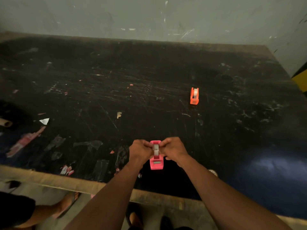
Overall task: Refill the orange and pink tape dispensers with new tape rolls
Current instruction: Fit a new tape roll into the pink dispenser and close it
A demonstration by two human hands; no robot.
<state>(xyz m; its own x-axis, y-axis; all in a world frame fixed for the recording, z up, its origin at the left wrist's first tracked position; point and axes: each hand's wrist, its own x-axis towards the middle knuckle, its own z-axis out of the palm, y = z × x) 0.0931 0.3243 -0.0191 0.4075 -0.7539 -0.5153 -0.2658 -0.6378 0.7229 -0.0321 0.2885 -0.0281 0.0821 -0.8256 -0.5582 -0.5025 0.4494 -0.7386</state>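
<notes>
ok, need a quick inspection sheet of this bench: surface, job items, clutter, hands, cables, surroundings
Surface: dark table, heavily scratched, with tape residue and a worn wooden front edge.
Job's things: pink dispenser near the front edge with a tape roll in its cradle; orange dispenser further back to the right, standing alone, a roll seated in it.
Clutter: torn paper scraps, clear tape bits, a cardboard tube at the left edge.
Grippers: left hand and right hand both pinch at the roll on the pink dispenser from either side.
Cables: nothing seen.
Surroundings: scuffed grey wall behind the table; feet in sandals on the floor below.
</notes>
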